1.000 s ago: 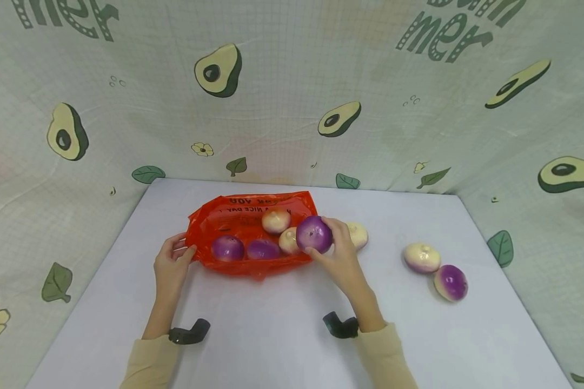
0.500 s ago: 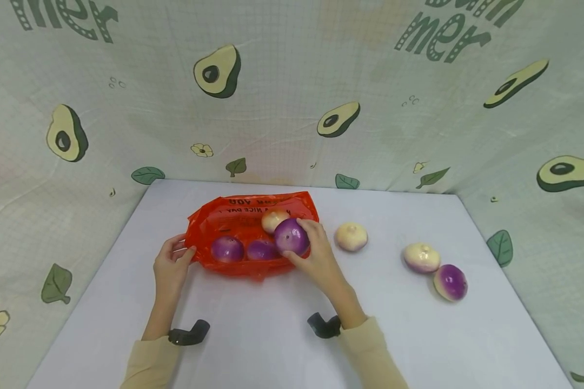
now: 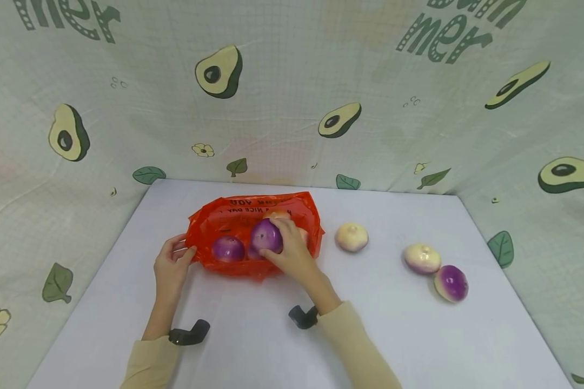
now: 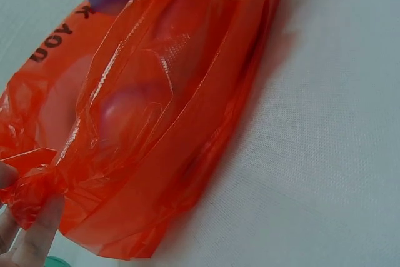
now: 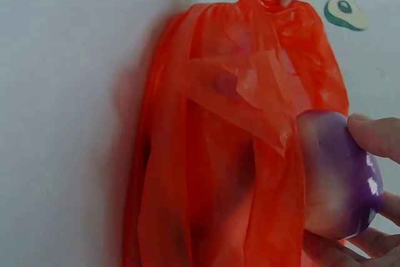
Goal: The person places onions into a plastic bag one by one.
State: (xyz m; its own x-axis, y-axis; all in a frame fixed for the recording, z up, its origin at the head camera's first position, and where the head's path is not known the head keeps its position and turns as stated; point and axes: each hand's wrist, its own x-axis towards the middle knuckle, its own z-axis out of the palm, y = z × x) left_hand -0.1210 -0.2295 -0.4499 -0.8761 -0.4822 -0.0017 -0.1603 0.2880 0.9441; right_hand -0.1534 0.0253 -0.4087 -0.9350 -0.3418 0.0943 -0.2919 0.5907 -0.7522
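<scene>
An open red plastic bag [image 3: 205,226] with black print lies on the white table, its mouth facing up. My left hand [image 3: 169,266] pinches the bag's gathered left edge between thumb and fingers, as the left wrist view shows close up. In my right hand [image 3: 293,253] is a purple and cream turnip [image 3: 265,235], gripped by thumb and fingers over the bag's mouth. In the right wrist view that turnip [image 5: 337,170] overlaps the bag's rim. Inside the bag sits a purple turnip [image 3: 229,249] at the left. Other turnips there are partly hidden by the right hand.
Right of the bag, a cream turnip [image 3: 352,237] rests on the table [image 3: 399,335]. Farther right, another pale turnip [image 3: 422,258] lies against a purple one [image 3: 451,283]. A cloth backdrop [image 3: 282,75] printed with avocados surrounds the table's back and sides.
My right hand has carried the turnip leftward, from the bag's right edge to above its middle. This uncovers the cream turnip on the table. The left hand stays in place on the bag.
</scene>
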